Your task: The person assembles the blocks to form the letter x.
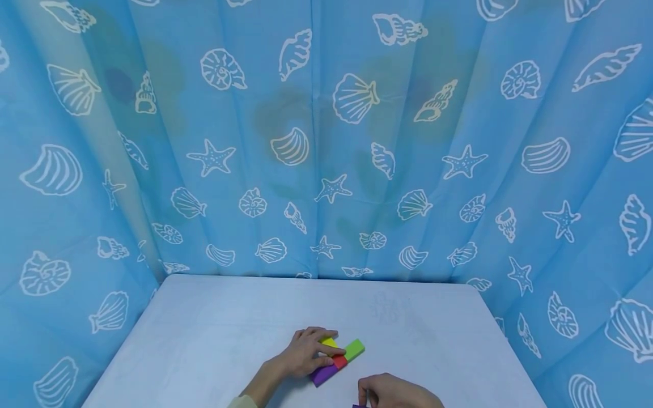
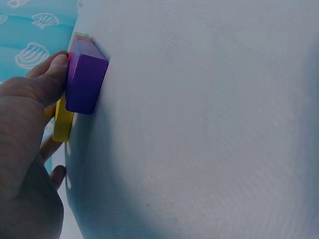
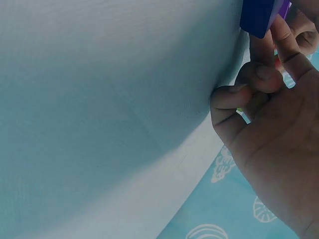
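Note:
In the head view, my left hand lies over a group of coloured blocks, its fingers and thumb spread across them. A purple block, a red block and a light green block run in a slanting row. Beside the row sits a yellow block, partly hidden under the fingers. From the left wrist, the thumb is against the row near the purple end. My right hand pinches another dark purple block at the bottom of the head view, where little of it shows.
The blocks lie on a table with a white cover. Behind it and along both sides hangs a blue curtain printed with white shells and starfish. The table's far edge runs close to the curtain.

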Demonstrator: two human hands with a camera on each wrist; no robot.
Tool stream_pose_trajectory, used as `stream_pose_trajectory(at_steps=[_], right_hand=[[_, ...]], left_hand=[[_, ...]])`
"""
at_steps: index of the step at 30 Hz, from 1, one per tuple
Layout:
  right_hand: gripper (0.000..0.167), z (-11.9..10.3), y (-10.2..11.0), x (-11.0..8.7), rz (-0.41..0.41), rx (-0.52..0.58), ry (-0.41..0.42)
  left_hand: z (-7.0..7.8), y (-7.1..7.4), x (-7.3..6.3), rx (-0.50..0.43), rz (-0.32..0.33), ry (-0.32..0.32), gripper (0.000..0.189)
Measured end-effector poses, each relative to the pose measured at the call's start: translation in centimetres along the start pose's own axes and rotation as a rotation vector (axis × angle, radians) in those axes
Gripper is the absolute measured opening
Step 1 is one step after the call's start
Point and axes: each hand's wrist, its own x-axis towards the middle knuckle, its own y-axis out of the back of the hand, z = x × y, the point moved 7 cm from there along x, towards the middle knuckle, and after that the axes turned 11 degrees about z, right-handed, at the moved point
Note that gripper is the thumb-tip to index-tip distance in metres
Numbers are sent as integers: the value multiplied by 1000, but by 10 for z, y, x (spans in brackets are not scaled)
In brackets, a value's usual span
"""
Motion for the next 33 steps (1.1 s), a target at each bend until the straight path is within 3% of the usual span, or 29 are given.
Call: stream_pose_trajectory(at_steps=[9,19,33], right_hand=[[19,-3,1,-4,11,-2,-6],[31,-7,5,0,50,-3,8],[50,-6,9,4,96,57,-58]], left_hand=[[-1,-1,-1,2,7,-4,35],[0,0,-2,17,5,-12,34],[0,-1,0,24,9,-15,34]])
